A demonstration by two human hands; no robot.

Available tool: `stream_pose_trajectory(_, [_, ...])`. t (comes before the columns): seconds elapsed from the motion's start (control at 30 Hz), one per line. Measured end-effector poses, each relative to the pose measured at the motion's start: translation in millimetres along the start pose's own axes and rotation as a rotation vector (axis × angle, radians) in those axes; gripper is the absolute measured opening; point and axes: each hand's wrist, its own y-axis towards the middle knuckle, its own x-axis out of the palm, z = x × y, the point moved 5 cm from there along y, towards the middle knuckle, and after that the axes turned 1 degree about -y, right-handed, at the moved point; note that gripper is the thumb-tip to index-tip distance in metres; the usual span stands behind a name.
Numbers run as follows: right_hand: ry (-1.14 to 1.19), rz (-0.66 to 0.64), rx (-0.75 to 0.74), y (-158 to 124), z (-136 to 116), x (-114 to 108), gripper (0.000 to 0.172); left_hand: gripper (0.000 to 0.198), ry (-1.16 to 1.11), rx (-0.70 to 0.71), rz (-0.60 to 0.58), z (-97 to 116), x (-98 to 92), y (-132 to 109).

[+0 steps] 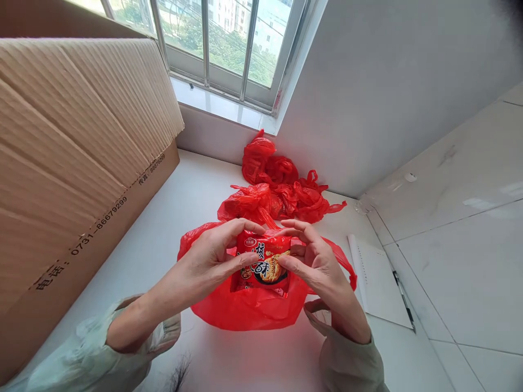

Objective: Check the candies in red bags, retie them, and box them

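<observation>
Between my two hands is a red packet of walnut crackers [261,272], its printed front turned up toward me. My left hand [223,247] grips the packet's left side, thumb across the front and fingers over the top edge. On the right side, my right hand [312,258] pinches it the same way, with the thumb on the cracker picture. Directly beneath lies a spread red plastic bag [245,313]; what it holds is mostly hidden by the packet and hands.
Several knotted red plastic bags [281,190] lie behind, against the wall below the barred window [224,49]. A large cardboard box [81,136] stands at the left. On the right are a notebook [379,283] and a pen [403,296] on the white table [196,179].
</observation>
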Motion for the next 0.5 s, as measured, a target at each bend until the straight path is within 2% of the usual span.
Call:
stream_pose_trajectory(0.1, [0.032,-0.024,0.019,2,2,2,0.041,0.029,0.100,0.042,0.010,5,-0.2,-3])
stream_pose_trajectory(0.17, [-0.010,-0.026,0.024,1,-1,1,0.031,0.026,0.251,0.095,0.059,14,-4.5,-6])
stream_pose_trajectory(0.3, [-0.203,0.017,0.012,-5,-10,-4,0.024,0.023,0.715,0.247,0.324,37,-23.3,-19])
stream_pose_trajectory(0.37, [-0.313,-0.006,-0.015,-8,-14,-1,0.026,0.022,0.904,0.312,0.395,39,-30.7,-23])
stream_pose_trajectory(0.43, [-0.454,-0.059,-0.042,-8,-12,7,0.027,0.021,1.023,0.326,0.371,32,-36.1,-24])
stream_pose_trajectory(0.5, [-0.609,-0.089,-0.044,-7,-5,17,0.031,0.028,1.068,0.233,0.283,18,-41.6,-22])
